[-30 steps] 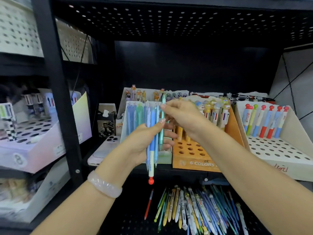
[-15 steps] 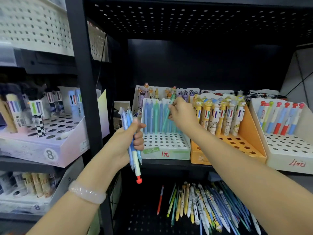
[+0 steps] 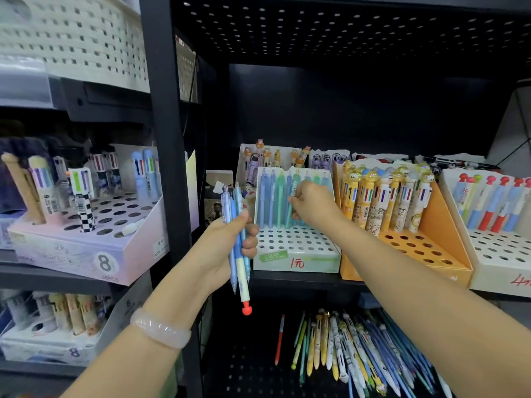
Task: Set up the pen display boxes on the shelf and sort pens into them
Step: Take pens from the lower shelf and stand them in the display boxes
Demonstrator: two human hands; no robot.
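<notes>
My left hand (image 3: 230,245) grips a small bunch of blue pens (image 3: 238,254), one with a red tip pointing down, held in front of the shelf's left post. My right hand (image 3: 311,205) pinches a green pen (image 3: 292,196) standing in the back row of the white holed display box (image 3: 296,254) marked with a red price. That box's back row holds several blue and green pens. An orange display box (image 3: 416,248) with cartoon-topped multicolour pens stands to its right, then a white box (image 3: 500,254) with red-capped pens.
A pile of loose pens (image 3: 353,351) lies on the black perforated shelf below. A black upright post (image 3: 166,168) stands left of my left hand. Beyond it sit a lilac pen box (image 3: 94,242) and more boxes. Further boxes stand behind the white one.
My right hand has carried the green pen down into the white box's back row. My left hand, with its bunch of pens, has stayed at the left of that box.
</notes>
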